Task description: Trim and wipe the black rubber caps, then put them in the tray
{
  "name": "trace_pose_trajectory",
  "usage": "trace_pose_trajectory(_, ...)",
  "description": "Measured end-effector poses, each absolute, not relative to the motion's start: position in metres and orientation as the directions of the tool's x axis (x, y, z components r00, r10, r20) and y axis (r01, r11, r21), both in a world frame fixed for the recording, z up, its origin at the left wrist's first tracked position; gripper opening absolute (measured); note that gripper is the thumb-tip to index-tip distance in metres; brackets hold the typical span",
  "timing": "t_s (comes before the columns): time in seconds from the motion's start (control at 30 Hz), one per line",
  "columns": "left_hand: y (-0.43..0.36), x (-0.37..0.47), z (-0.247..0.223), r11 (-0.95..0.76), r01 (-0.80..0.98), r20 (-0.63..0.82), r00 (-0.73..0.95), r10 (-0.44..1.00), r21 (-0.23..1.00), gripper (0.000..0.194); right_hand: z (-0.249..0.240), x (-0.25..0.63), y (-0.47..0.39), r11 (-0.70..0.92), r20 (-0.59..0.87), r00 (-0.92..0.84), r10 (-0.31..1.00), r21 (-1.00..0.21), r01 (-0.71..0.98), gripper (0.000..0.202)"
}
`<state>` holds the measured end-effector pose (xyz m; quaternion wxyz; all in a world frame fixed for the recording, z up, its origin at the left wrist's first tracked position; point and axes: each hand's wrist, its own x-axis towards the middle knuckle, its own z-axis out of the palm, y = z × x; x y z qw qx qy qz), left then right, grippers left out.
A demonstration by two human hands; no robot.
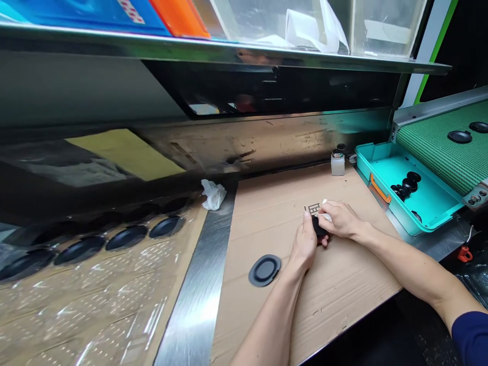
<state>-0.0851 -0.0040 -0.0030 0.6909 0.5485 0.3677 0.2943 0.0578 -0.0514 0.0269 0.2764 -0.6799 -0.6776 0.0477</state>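
My left hand (304, 243) is closed around a small black part (317, 227), whose full shape its fingers partly hide. A small piece of white cloth or tissue (325, 217) is pinched in my right hand (341, 218) and lies against the top of the black part. Both hands are held above a cardboard sheet (263, 218). To the left of my left forearm, a flat dark grey disc with a raised ring (264, 270) rests on the cardboard.
At left, a clear plastic tray (125, 290) carries several black round parts (127, 238). A crumpled white tissue (213, 194) lies beside it. A small bottle (337, 163) stands at the back. On the right are a turquoise bin (430, 223) with black parts and a green conveyor belt (434, 132).
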Motion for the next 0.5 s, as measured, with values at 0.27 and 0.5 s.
trace_pose_trajectory(0.27,-0.0045,-0.0855,-0.0017,0.213,0.006,-0.181,0.553,0.814,0.977,0.075,0.0303,0.0571,-0.0510,0.062,0.289,0.083,0.954,-0.459,0.886,0.010)
trace_pose_trajectory(0.5,-0.0055,-0.0854,-0.0019,0.202,0.048,-0.194,0.564,0.803,0.978,0.074,0.0314,0.0599,-0.0517,0.066,0.291,0.103,0.951,-0.516,0.854,0.006)
